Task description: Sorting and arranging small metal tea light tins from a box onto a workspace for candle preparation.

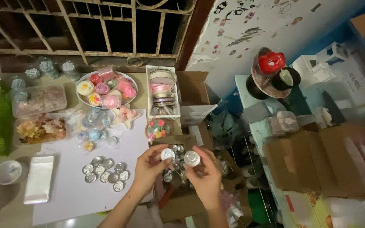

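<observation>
Tin cups (192, 158), details blurred, held by both hands (148, 166)

Two hands (148, 166), two small tins (167, 154)

Two small round silver tins, each tilted on edge. One tin (167, 154) shows a pale face and sits at the left fingertips; the other tin (192, 158) sits at the right fingertips, just beside it, above an open cardboard box.
</observation>
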